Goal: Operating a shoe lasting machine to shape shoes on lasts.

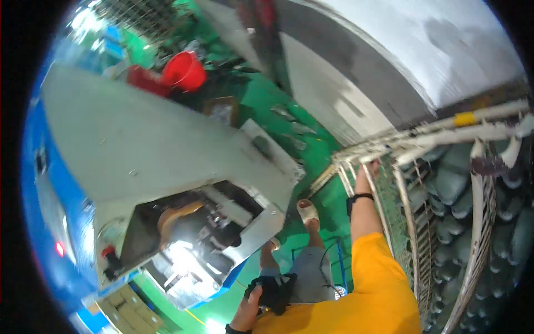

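My right hand point(371, 168) reaches forward and is closed round the white-painted metal cage point(409, 214) at its near left corner. Its fingers are partly hidden by the bars. Inside the cage lie many smooth, dark grey rounded pieces point(453, 183), piled up. Low at my waist is my left hand point(247, 309), its thumb raised and its other fingers mostly hidden. It looks closed beside a black bundle point(275, 292) at my front, but what it holds, if anything, cannot be made out.
A grey-green machine housing point(156, 133) stands to my left, with a lit opening showing a mechanism point(217, 222) and a red-topped button point(108, 253). Beyond are a red bucket point(186, 71), a cardboard box point(222, 110) and scraps on the green floor point(328, 153). Cartons point(128, 309) sit lower left.
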Motion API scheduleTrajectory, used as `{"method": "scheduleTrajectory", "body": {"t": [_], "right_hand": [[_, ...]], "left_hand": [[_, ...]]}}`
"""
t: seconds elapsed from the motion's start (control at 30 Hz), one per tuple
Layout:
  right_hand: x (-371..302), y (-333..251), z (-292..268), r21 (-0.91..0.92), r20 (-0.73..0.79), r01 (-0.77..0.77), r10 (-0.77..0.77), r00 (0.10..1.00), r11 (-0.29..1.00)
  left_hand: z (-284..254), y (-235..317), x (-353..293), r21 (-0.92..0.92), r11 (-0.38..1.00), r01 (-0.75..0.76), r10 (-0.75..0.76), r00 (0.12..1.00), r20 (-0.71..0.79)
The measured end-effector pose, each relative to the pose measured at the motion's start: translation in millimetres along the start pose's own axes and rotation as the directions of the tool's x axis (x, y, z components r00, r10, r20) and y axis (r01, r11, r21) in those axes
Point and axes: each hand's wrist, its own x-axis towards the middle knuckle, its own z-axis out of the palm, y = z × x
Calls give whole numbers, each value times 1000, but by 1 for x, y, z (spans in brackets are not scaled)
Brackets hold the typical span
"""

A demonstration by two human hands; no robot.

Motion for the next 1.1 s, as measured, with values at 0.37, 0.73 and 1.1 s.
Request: {"method": "scheduleTrajectory", "body": {"t": [0.37,0.73,1.1], "right_hand": [[-247,-96,-34,-357,567,53,171,806,932],[-517,-272,34,629,665,662,-724,-185,408],[-748,-245,94,459,435,733,-592,-679,-503]], "left_hand": [[-116,-4,-52,-577,726,-373,458,889,3],[-344,-229,-68,-397,592,-701,177,595,-784],[-312,-209,20,295,951,92,290,69,-955]]}}
